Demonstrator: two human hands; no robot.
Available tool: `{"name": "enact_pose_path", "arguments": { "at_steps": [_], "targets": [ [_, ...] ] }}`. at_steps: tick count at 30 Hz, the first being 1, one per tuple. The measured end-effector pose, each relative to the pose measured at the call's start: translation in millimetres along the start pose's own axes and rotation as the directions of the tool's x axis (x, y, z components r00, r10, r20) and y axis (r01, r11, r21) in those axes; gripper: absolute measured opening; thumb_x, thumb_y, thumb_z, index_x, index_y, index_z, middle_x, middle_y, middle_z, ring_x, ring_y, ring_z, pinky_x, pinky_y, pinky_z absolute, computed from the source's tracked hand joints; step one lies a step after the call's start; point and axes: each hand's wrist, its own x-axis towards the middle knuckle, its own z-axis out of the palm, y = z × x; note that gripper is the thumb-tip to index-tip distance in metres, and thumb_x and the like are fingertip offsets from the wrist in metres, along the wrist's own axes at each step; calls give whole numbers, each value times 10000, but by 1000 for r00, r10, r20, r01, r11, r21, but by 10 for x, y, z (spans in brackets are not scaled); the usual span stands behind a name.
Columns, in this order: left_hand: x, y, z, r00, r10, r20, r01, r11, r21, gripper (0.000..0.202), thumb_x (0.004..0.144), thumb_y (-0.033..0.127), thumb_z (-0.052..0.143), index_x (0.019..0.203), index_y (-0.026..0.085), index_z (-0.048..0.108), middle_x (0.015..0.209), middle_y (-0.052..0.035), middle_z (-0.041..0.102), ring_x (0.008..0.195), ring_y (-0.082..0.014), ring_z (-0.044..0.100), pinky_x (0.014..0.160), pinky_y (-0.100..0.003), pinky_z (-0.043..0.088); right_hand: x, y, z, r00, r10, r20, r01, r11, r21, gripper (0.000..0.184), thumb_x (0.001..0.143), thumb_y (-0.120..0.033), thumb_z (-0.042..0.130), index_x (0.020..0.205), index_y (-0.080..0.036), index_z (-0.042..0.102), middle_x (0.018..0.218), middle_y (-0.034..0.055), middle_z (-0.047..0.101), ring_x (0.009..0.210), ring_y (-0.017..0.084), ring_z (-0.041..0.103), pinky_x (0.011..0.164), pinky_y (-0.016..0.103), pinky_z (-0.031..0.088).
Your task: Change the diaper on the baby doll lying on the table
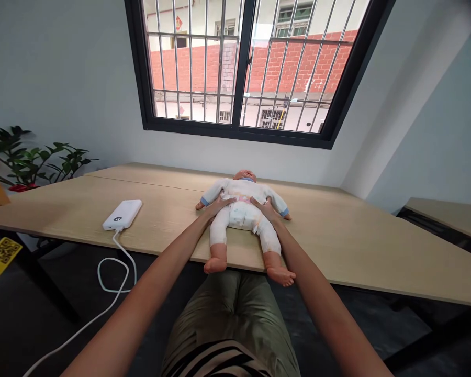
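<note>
A baby doll [241, 214] in a white suit and a diaper lies on its back on the wooden table [337, 235], head toward the window and bare feet over the near edge. My left hand [219, 204] rests on the doll's waist at its left side, fingers pinching the pink diaper band. On the other side of the waist my right hand [264, 206] grips the same band. Both arms reach straight forward from my lap.
A white power bank [122, 214] with a white cable [113, 272] hanging off the edge lies on the table to the left. A potted plant [27, 159] stands at the far left. A barred window [243, 68] faces me. A second table [447, 214] stands at right.
</note>
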Motion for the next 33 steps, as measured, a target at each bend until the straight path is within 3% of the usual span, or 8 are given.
{"name": "enact_pose_path", "arguments": {
  "at_steps": [5,10,13,17,20,24,27,33],
  "targets": [
    [40,88,26,998,70,-5,-70,997,31,694,831,297,636,1426,94,344,1399,-164,526,1163,-260,612,953,-340,500,80,-49,55,981,-115,155,99,989,105,874,627,-429,792,1334,-151,360,1388,189,509,1178,235,577,928,333,505],
    [7,347,54,986,169,4,-170,986,5,932,692,340,803,1464,224,294,1430,-126,507,1240,-320,552,992,-416,511,64,-309,52,942,-298,154,252,932,259,903,647,-434,808,1359,-215,299,1365,133,536,1170,220,589,990,397,491],
    [-229,550,98,975,221,18,-221,975,31,1030,676,363,820,1502,274,212,1459,-104,474,1307,-327,489,1038,-436,477,-174,-522,-49,929,-346,133,281,891,356,815,729,-492,740,1389,-265,318,1358,76,557,1208,205,574,1018,375,476],
    [-809,669,172,972,232,42,-236,953,188,1089,655,390,819,1523,252,177,1499,-100,420,1358,-337,421,1082,-441,430,-713,-671,-231,960,-254,115,171,863,476,645,811,-550,642,1357,-275,438,1344,50,583,1229,233,566,988,378,504],
    [-1270,547,254,979,194,64,-204,909,364,1118,580,416,836,1512,213,251,1471,-122,457,1362,-360,409,1116,-453,389,-1157,-646,-344,996,-72,60,37,889,456,692,734,-550,722,1307,-212,533,1286,83,631,1216,275,575,996,394,503],
    [-1762,312,422,995,-59,75,16,876,482,925,496,459,816,1343,209,540,1252,-120,658,1172,-346,597,973,-376,524,-1679,-483,-486,983,137,-119,-79,913,400,796,635,-540,794,1315,-204,555,1276,76,642,1274,278,527,1053,386,457],
    [-2029,263,510,977,-196,87,119,831,543,739,497,471,796,1176,209,669,1138,-101,720,1069,-328,655,911,-355,552,-1997,-386,-593,964,168,-204,-95,940,328,799,606,-555,796,1280,-176,593,1248,91,657,1323,297,470,1078,403,423],
    [-2278,273,421,970,41,240,-206,666,717,760,509,465,840,1202,212,659,1116,-108,724,979,-336,697,781,-407,591,-2450,-446,-631,922,156,-353,-73,969,237,658,664,-517,761,1206,-167,628,1231,84,663,1304,318,475,1164,495,257]
  ]
}}
